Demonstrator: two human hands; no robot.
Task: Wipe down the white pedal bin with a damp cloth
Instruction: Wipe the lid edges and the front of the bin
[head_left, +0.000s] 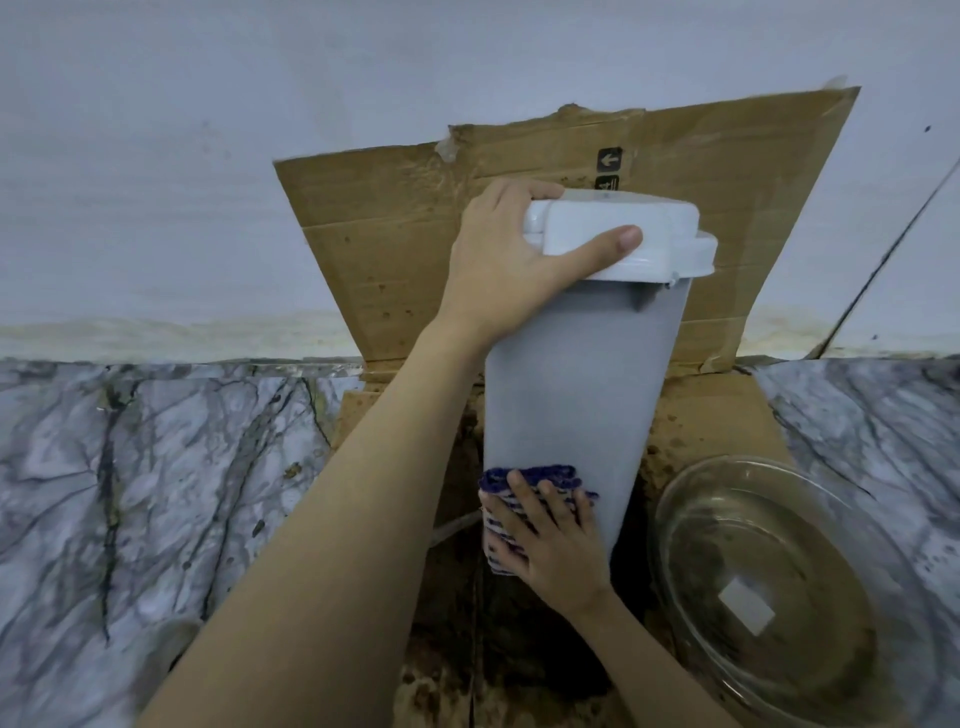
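Through the head camera we look down on a flattened cardboard box (395, 218). One flap leans on the pale wall (208, 156) behind the upper grip, and another lies stained on the marble floor (156, 467) beneath both hands. A clear glass bowl (769, 587) sits just right of the lower hand, near the bin's foot.

The white pedal bin (571, 384) stands on the cardboard, tall and narrowing downward, its glossy lid (623, 234) closed. Our left hand (498, 270) clamps the lid's left end, thumb along the front, fingers curled over the back. Our right hand (561, 545) presses a blue-and-white cloth (530, 478) against the bin's lower side, fingers spread flat.
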